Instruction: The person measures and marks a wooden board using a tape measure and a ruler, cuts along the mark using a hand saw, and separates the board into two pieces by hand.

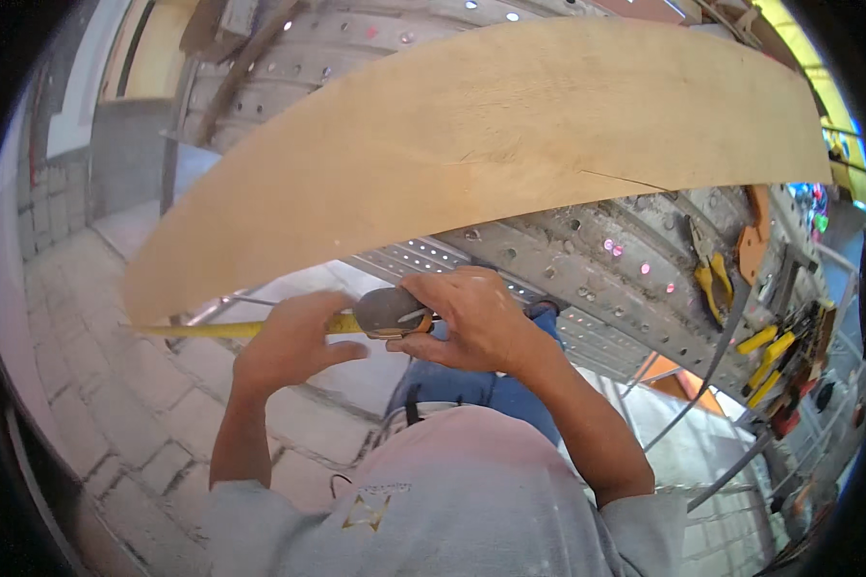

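A tape measure (391, 313) with a dark grey and orange case sits in my right hand (481, 322), its fingers closed round the case. From the case a yellow tape blade (207, 330) runs out to the left, its far end close to the lower left tip of a long curved wooden board (471, 125). My left hand (289, 344) is at the blade near the case, hiding part of it. Its thumb stands apart from the slightly blurred fingers, with the blade showing between them. The board lies across a perforated metal platform (548, 255).
Pliers with yellow handles (712, 279) and an orange-handled tool (753, 236) lie on the platform at the right. Several yellow-handled tools (770, 358) are further down. A thin crack (625, 180) marks the board's lower edge. Paving blocks (154, 404) cover the floor at the left.
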Motion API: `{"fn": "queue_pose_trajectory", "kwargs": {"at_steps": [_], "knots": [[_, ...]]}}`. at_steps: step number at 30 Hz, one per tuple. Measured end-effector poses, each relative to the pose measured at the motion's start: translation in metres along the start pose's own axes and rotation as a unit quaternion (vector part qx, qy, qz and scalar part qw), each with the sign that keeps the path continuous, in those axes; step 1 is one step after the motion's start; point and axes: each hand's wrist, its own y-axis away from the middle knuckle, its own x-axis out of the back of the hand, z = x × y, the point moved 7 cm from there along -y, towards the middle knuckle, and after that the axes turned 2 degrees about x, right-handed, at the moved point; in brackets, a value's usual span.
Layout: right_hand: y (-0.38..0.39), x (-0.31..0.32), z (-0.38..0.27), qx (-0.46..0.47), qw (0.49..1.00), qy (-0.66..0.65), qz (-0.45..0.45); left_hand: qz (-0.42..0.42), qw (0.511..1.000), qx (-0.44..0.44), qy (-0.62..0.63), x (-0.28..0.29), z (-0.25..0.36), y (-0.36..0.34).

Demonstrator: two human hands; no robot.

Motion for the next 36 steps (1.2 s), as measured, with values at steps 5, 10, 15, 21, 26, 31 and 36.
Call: {"fn": "queue_pose_trajectory", "kwargs": {"at_steps": [5,10,15,21,26,31,36], "knots": [[0.02,0.01,0.031,-0.045,0.999,-0.016,0.011,0.024,0.997,0.07,-0.015,0.017,-0.066,0.022],[0.056,0.034,0.024,-0.006,0.994,-0.104,0.03,0.013,0.997,0.067,-0.021,0.033,-0.109,0.054],[0.112,0.077,0.01,-0.086,0.992,-0.085,0.036,-0.164,0.985,0.033,0.029,0.029,-0.031,0.047],[0.174,0.1,-0.017,-0.043,0.987,-0.059,0.145,-0.207,0.974,-0.028,-0.084,0.004,0.091,0.02],[0.215,0.111,-0.016,-0.094,0.973,-0.079,0.196,-0.198,0.967,-0.04,-0.157,0.002,0.131,0.014],[0.272,0.146,-0.021,-0.14,0.957,-0.071,0.245,-0.138,0.933,-0.177,-0.281,-0.018,0.212,-0.011],[0.316,0.168,-0.036,-0.158,0.948,-0.028,0.275,-0.035,0.856,-0.399,-0.328,-0.082,0.354,0.003]]}}
